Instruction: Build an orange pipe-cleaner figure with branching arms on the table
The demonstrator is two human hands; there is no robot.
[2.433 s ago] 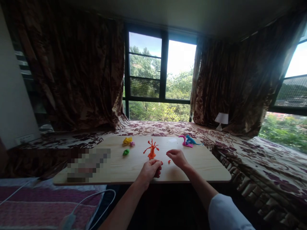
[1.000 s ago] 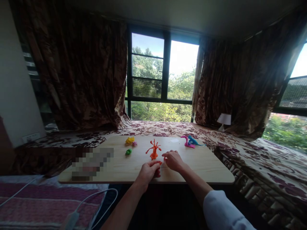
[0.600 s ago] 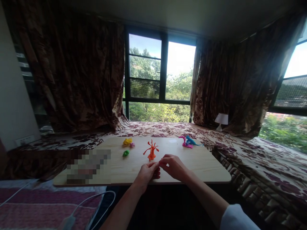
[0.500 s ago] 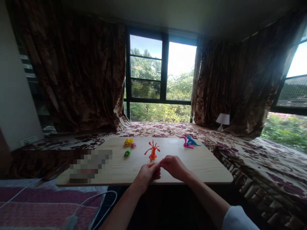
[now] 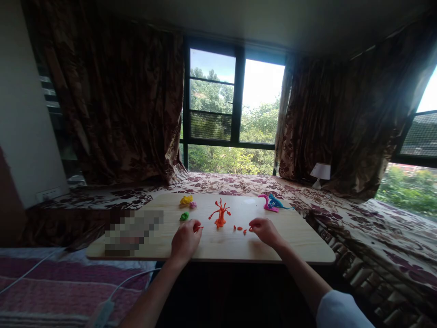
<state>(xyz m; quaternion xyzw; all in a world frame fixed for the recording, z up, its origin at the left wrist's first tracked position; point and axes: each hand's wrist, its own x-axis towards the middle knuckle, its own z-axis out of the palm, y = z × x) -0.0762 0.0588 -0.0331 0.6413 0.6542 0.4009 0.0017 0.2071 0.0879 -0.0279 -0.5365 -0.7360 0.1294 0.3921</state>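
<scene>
An orange clay tree (image 5: 221, 220) with thin, knob-ended branches stands upright near the middle of the table. To its left, my left hand (image 5: 186, 240) is closed in a pinch, and a bit of orange clay (image 5: 201, 227) sticks out from the fingertips. My right hand (image 5: 265, 231) is on the other side, thumb and finger together at a small orange clay piece (image 5: 251, 229) low over the tabletop. Several more little orange pieces (image 5: 240, 228) lie between the tree and my right hand.
On the pale wooden table (image 5: 218, 249) are a yellow lump (image 5: 186, 200), a pink bit (image 5: 193, 205) and a green lump (image 5: 185, 216) at left. Pink (image 5: 269, 206) and blue (image 5: 278, 202) clay figures stand at back right. A blurred patch covers the left end.
My hands, together before the tree earlier, have moved apart, the left one leftward and the right one rightward. The small orange pieces now show on the table. The view has shifted slightly.
</scene>
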